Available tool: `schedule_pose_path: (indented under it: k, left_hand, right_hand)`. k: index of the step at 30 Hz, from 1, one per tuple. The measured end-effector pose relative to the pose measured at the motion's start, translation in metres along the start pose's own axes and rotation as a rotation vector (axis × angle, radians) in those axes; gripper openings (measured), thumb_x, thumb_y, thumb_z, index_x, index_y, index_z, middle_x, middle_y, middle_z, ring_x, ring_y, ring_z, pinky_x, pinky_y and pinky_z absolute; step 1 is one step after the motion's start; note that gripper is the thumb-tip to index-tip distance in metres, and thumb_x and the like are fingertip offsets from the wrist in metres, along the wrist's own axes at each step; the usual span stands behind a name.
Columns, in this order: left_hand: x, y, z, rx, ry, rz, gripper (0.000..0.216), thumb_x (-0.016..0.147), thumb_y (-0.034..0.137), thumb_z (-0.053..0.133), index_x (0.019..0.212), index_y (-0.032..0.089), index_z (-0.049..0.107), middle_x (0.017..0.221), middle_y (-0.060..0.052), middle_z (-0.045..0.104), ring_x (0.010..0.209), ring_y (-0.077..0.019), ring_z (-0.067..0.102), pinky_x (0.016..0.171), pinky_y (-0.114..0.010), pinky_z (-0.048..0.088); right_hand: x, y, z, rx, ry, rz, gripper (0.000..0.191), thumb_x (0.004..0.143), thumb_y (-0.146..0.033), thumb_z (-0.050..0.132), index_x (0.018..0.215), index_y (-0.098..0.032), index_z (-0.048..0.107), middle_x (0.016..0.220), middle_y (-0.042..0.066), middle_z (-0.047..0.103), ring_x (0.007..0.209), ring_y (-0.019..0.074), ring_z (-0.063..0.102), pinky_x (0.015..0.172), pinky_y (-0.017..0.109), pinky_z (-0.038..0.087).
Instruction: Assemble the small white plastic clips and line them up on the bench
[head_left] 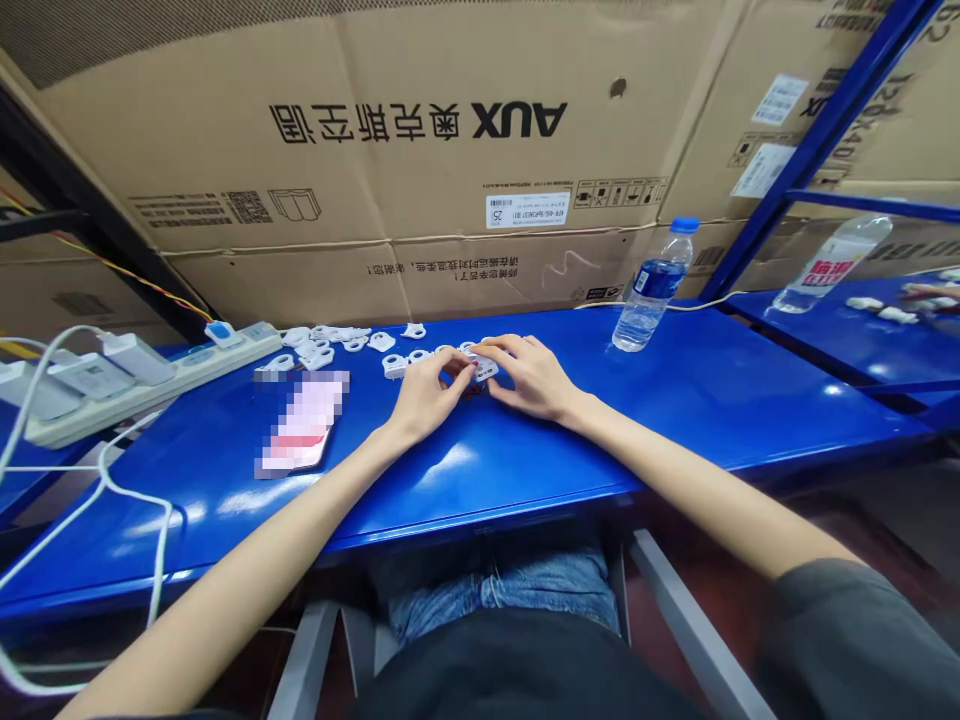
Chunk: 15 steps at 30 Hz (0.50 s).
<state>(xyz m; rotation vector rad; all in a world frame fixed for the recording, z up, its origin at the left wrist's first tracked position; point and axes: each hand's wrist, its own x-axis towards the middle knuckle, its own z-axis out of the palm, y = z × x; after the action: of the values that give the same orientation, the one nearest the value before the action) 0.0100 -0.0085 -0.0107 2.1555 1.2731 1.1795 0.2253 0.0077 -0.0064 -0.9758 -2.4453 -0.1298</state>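
Observation:
A small white plastic part with dark slots [486,369] is between my two hands, just above the blue table [570,440]. My right hand [531,378] has its fingers and thumb curled around that part. From the other side, my left hand [429,392] reaches in with thumb and forefinger pinched at its edge. A tiny red spot shows at the left fingertips, too small to name. Something dark red lies under the hands, mostly hidden. Several similar white parts with round openings [394,366] form a row behind my left hand, and more lie in a loose pile [319,340].
A blue-capped water bottle [654,285] stands at the right. Left of my hands lies a blurred-out phone-like object [306,424]. A white power strip [161,388] with chargers and cables borders the left side. Large cardboard boxes [420,200] rise behind the table.

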Motion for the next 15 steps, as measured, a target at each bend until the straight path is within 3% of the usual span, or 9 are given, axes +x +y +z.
schedule_pose_path:
  k: [10,15]
  left_hand:
    - [0.0010,-0.0039,0.0009,0.050,0.038,0.077,0.019,0.096,0.037,0.062,0.091,0.021,0.071,0.084,-0.002,0.079,0.069,-0.0162,0.070,0.063,-0.028,0.052]
    - [-0.0012,-0.0038,0.0012,0.130,0.082,0.111,0.014,0.094,0.031,0.064,0.091,0.021,0.072,0.080,0.000,0.078,0.068,-0.0156,0.070,0.067,-0.029,0.053]
  right_hand:
    - [0.0008,0.0041,0.0090,-0.022,0.164,-0.101,0.045,0.096,-0.023,0.058,0.141,-0.016,0.062,0.140,0.014,0.068,0.126,0.0308,0.063,0.107,0.046,0.048]
    - [0.0006,0.0036,0.0087,-0.054,0.163,-0.101,0.044,0.097,-0.022,0.058,0.140,-0.017,0.062,0.139,0.014,0.069,0.125,0.0306,0.063,0.104,0.046,0.049]
